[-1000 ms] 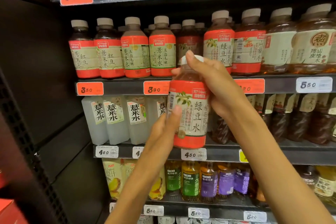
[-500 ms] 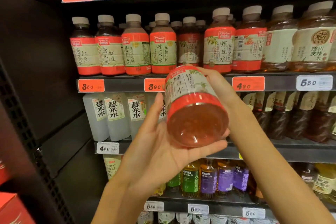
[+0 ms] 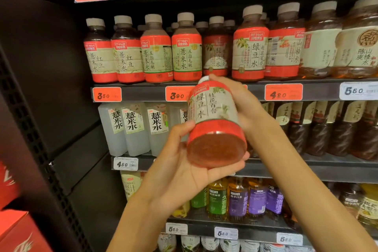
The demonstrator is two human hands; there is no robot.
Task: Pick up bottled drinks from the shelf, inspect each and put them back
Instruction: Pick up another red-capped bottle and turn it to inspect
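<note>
A bottled drink [image 3: 214,120] with a red and cream label and reddish liquid is held in front of the shelves, tilted so its round base faces me. My left hand [image 3: 184,172] cradles the base from below, thumb on the label's left side. My right hand [image 3: 239,100] grips the cap end and upper body from behind. Just above it, the upper shelf [image 3: 235,92] has a gap in its front row, where a similar bottle stands further back.
Rows of red-labelled bottles [image 3: 155,51] fill the upper shelf. Clear white bottles [image 3: 131,129] and dark bottles [image 3: 337,129] stand below, green and purple bottles [image 3: 237,198] lower still. A black side panel [image 3: 41,88] bounds the left; red cartons [image 3: 18,229] sit bottom left.
The bottle went from upright to tipped with its base toward me. My left hand moved from the label's side to under the base. The tilt has since eased slightly.
</note>
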